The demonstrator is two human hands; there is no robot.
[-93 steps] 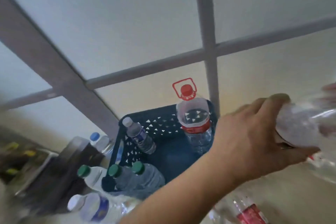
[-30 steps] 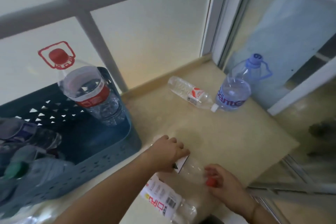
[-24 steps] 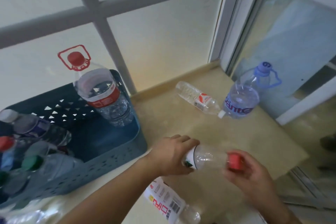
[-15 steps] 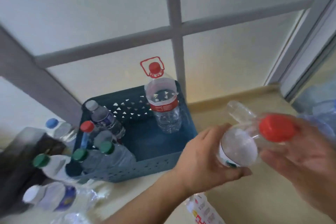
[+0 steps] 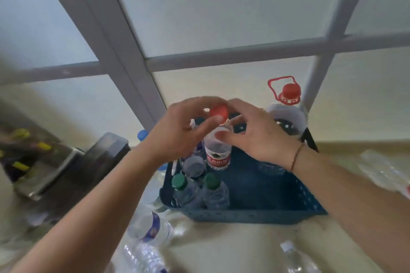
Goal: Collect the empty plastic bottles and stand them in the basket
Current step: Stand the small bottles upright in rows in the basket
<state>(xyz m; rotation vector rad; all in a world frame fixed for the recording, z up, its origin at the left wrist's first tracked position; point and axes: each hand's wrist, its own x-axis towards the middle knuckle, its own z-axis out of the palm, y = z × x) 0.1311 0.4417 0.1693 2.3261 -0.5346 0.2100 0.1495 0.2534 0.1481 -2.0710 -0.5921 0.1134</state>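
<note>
A clear red-capped bottle (image 5: 217, 155) with a red label stands upright in the left part of the dark blue basket (image 5: 255, 215). My left hand (image 5: 177, 133) pinches its red cap and neck from the left. My right hand (image 5: 250, 137) holds its shoulder from the right with thumb and fingers. Two green-capped bottles (image 5: 188, 190) stand at the basket's front left, with other small bottles behind them. A large red-capped jug (image 5: 287, 115) with a red handle stands at the basket's back right.
Loose clear bottles lie outside the basket: one with a blue label (image 5: 150, 228) at front left, one (image 5: 297, 259) at the bottom right, crumpled ones (image 5: 381, 170) at the right. A dark box (image 5: 88, 162) sits left of the basket. A framed frosted window rises behind.
Both hands picked the red-capped bottle off the counter at the right, carried it left and turned it upright over the basket. It now stands among the bottles at the basket's left.
</note>
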